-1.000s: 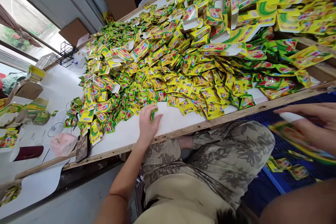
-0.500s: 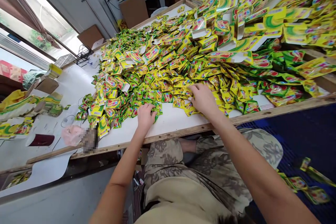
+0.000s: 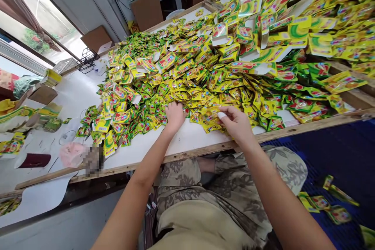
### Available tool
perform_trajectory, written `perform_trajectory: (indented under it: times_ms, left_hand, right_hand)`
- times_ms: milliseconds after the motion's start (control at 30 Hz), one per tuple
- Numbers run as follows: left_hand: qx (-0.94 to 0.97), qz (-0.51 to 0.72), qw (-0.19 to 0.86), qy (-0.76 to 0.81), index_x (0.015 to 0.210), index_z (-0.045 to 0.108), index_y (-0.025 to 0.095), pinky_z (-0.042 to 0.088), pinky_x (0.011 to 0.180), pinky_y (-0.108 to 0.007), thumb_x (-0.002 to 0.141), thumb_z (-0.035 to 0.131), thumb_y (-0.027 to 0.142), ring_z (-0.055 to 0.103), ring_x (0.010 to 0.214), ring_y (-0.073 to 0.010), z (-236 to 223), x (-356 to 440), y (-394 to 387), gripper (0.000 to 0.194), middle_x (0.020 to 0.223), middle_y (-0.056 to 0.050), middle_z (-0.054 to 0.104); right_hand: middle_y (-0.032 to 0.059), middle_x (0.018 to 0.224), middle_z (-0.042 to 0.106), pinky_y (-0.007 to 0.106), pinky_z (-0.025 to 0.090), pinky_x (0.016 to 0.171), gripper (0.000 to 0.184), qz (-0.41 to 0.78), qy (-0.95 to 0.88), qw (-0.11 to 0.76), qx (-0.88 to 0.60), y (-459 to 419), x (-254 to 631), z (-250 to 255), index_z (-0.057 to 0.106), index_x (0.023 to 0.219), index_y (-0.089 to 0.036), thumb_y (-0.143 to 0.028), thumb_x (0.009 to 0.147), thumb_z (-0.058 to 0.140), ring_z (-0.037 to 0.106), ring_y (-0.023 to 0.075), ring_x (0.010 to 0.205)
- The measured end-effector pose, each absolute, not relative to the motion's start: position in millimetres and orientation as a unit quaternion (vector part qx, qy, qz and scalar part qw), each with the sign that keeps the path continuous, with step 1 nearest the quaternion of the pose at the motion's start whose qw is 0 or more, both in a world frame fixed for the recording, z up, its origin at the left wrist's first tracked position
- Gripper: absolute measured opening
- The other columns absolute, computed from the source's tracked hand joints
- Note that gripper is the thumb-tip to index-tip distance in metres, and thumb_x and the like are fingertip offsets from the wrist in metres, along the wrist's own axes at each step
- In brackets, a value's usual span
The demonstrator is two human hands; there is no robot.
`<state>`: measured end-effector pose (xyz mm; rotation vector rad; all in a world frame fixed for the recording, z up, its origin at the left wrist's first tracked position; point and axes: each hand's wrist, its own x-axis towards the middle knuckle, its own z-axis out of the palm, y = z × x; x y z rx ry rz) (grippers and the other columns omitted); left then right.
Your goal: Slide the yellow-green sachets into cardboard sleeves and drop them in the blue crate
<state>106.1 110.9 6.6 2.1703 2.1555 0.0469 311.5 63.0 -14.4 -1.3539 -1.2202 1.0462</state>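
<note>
A big heap of small candy-like sachets [image 3: 164, 90], green and yellow, covers the white table in front of me. My left hand [image 3: 175, 116] lies palm down at the front edge of the heap, fingers curled among the green sachets; what they hold, if anything, is hidden. To its right, my right hand [image 3: 238, 125] pinches a yellow sachet [image 3: 211, 115] between thumb and fingers, just over other yellow sachets. The thumb has a white covering on its tip. Flat yellow-green boxes [image 3: 166, 61] with printed fruit lie on top of the heap.
A wooden rail [image 3: 202, 150] edges the table near my lap. At left are a pink plastic bag [image 3: 72, 154], a dark red cup [image 3: 35, 160] and a black wire rack [image 3: 88, 60]. Several packets [image 3: 320, 202] lie in a blue crate [image 3: 345, 156] at lower right.
My right hand came from the blue crate side, where it held a yellow-green pack, to the yellow sachets and now pinches one. My left hand moved slightly right and farther into the heap.
</note>
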Motion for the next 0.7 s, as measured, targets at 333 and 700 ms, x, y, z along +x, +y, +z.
perform_trajectory:
  times_ms: [333,700]
  left_hand:
    - [0.671,0.168,0.166,0.703,0.098,0.063,0.021,0.04,0.089,-0.04,0.07,0.077,0.022,0.059,0.098,-0.0271,16,79,83,0.032,0.096,-0.006,0.067]
    - [0.456,0.468,0.537,0.533,0.078,0.065,0.018,0.047,0.067,-0.024,0.064,0.081,0.037,0.056,0.068,-0.0115,19,101,23,0.028,0.074,0.001,0.064]
  right_hand:
    - [-0.0001,0.072,0.064,0.032,0.055,0.056,0.03,0.581,-0.42,0.477,-0.508,55,287,-34,0.058,0.083,-0.022,-0.043,0.066,0.072,0.062,0.0159,0.055]
    - [0.0007,0.087,0.064,0.03,0.057,0.067,0.033,0.657,-0.384,0.499,-0.416,38,271,-19,0.058,0.091,-0.024,-0.043,0.068,0.071,0.061,0.016,0.079]
